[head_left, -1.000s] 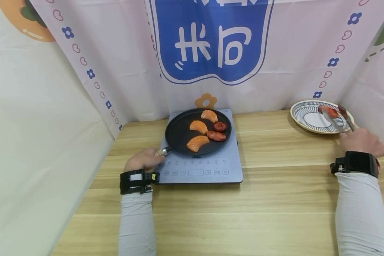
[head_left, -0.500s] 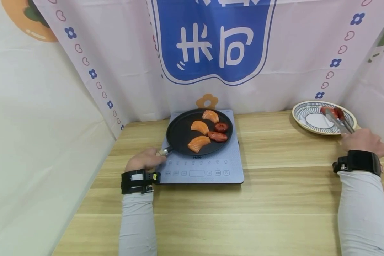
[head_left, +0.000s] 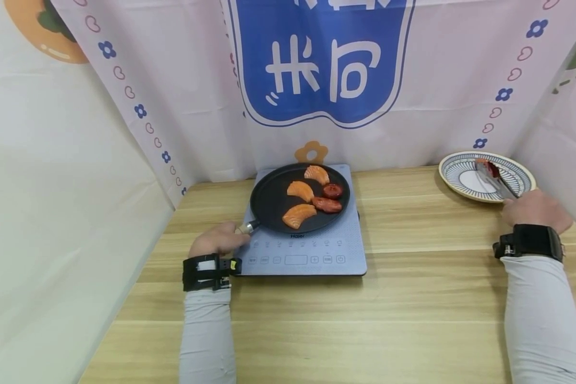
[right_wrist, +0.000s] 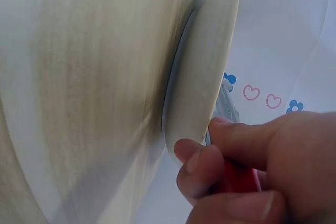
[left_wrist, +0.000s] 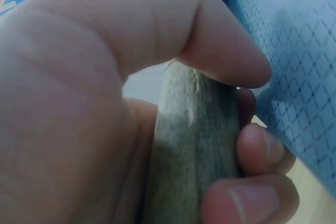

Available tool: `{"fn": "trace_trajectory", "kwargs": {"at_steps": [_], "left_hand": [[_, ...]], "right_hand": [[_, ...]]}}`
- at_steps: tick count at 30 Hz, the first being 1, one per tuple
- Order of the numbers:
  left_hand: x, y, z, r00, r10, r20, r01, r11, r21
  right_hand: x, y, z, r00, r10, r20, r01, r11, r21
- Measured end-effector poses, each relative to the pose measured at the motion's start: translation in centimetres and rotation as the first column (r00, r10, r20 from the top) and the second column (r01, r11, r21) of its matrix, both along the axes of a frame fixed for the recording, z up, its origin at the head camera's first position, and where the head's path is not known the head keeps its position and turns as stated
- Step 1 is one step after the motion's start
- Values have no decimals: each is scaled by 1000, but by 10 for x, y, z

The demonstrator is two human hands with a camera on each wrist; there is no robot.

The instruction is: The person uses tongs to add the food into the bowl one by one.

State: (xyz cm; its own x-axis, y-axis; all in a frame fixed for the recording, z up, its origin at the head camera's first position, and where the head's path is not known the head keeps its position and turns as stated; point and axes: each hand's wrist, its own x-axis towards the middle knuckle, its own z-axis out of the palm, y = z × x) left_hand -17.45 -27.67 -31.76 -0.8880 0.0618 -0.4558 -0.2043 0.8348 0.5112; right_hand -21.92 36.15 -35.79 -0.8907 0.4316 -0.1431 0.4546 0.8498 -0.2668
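Observation:
My left hand grips the wooden handle of a round black frying pan, fingers and thumb curled round it. In the pan lie three orange salmon slices and two glossy dark-red food pieces on its right side. Over at the far right, my right hand holds metal tongs, whose red grip shows between the fingers. The tong tips reach over a patterned plate, at a reddish piece of food partly hidden by them.
Beneath the pan is a grey induction cooktop with touch controls along its front. Printed fabric hangs behind and at both sides of the wooden table. The plate stands near the back right corner.
My right hand and the tongs shift first slightly right, then back left over the plate, and the reddish piece at their tips moves left too. My left hand keeps its hold on the pan handle.

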Motion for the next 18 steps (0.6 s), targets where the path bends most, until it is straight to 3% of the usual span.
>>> {"fn": "trace_trajectory", "kwargs": {"at_steps": [18], "left_hand": [[1,-1,0,1000,-19,-14,19,1000,-5]], "right_hand": [[5,-8,1,999,-34,-5,34,999,14]]}}
